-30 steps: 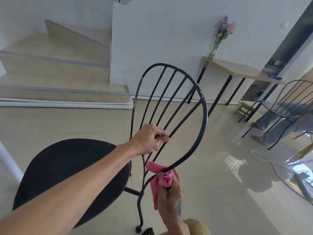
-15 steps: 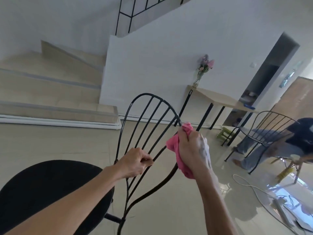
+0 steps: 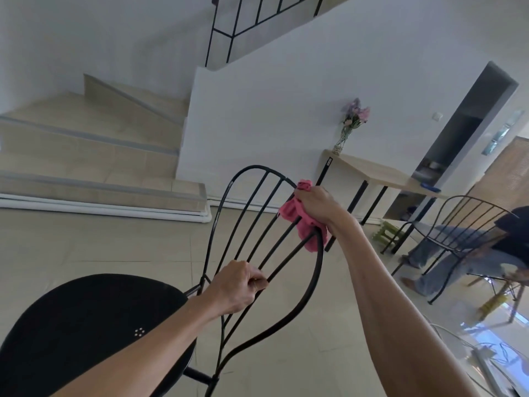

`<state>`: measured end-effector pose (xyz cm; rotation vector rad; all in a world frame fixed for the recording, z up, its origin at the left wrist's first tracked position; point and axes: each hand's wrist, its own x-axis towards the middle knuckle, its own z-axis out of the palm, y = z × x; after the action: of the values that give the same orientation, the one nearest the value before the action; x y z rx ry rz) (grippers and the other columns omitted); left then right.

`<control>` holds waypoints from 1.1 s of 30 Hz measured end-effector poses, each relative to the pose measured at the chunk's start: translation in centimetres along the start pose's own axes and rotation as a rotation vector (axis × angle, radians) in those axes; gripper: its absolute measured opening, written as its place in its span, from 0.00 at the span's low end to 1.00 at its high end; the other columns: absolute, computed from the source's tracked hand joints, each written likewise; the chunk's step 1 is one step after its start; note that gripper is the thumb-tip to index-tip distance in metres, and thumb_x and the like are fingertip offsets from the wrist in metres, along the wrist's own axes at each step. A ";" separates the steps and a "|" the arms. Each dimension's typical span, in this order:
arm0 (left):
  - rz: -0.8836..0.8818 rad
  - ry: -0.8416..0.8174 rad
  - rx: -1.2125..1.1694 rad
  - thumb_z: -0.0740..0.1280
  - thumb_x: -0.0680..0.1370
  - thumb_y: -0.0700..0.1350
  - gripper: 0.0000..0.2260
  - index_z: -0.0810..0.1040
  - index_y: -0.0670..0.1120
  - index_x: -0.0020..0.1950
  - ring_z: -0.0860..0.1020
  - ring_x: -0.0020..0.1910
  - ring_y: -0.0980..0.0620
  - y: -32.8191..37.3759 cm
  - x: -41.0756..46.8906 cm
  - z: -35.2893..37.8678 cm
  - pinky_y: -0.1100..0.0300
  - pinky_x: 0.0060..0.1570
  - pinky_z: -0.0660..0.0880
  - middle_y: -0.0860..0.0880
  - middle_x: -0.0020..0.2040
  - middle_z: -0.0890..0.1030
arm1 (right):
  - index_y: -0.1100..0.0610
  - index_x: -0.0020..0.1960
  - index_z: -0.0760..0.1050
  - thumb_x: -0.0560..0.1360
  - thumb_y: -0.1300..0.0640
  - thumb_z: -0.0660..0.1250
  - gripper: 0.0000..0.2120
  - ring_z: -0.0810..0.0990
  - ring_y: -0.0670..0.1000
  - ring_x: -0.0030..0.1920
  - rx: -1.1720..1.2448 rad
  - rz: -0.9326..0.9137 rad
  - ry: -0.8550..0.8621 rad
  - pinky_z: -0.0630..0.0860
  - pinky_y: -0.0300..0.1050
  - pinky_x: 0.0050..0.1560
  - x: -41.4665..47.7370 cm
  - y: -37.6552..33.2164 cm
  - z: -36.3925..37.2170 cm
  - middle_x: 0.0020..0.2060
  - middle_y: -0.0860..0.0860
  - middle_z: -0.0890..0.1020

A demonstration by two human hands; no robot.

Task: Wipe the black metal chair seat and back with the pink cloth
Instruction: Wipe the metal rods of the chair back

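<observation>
Fingers (image 3: 304,196), pink cloth (image 3: 305,231), perhaps higher on chair (image 3: 86,325)

No legible word, brand, number or sign anywhere in view. Small white sticker (image 3: 329,161) on the black leg of the surface (image 3: 380,174) at centre right, too small to read. Pale fleck (image 3: 230,183) on the upper left curve of the chair back (image 3: 220,219), blurred past reading. Ring of tiny pale dots (image 3: 139,332) on the black seat (image 3: 86,325) at lower left, no lettering in it.
</observation>
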<state>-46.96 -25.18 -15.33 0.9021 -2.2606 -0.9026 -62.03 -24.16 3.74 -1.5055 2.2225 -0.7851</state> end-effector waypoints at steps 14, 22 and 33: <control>-0.016 0.007 0.014 0.67 0.82 0.44 0.09 0.85 0.44 0.56 0.81 0.40 0.59 0.3 -0.2 0.3 0.64 0.49 0.79 0.55 0.45 0.85 | 0.58 0.45 0.78 0.84 0.49 0.57 0.18 0.86 0.55 0.38 -0.126 0.034 0.115 0.85 0.54 0.45 -2.6 0.7 1.1 0.39 0.54 0.87; 0.001 -0.013 0.051 0.67 0.82 0.45 0.09 0.84 0.46 0.56 0.78 0.35 0.62 0.2 0.0 0.0 0.68 0.43 0.77 0.51 0.49 0.86 | 0.57 0.44 0.75 0.85 0.48 0.55 0.18 0.81 0.53 0.35 -0.262 -0.001 0.145 0.80 0.48 0.38 -3.5 2.1 1.3 0.39 0.53 0.82; 0.015 0.004 0.016 0.68 0.81 0.45 0.08 0.85 0.46 0.55 0.83 0.43 0.59 -0.6 0.3 0.5 0.59 0.49 0.81 0.52 0.49 0.87 | 0.59 0.45 0.77 0.84 0.49 0.55 0.19 0.75 0.51 0.32 -0.141 -0.019 0.126 0.71 0.43 0.32 0.6 1.1 1.0 0.36 0.53 0.77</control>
<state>-47.21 -25.54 -16.03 0.8916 -2.2716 -0.8762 -62.54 -24.68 2.31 -1.5833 2.4043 -0.7622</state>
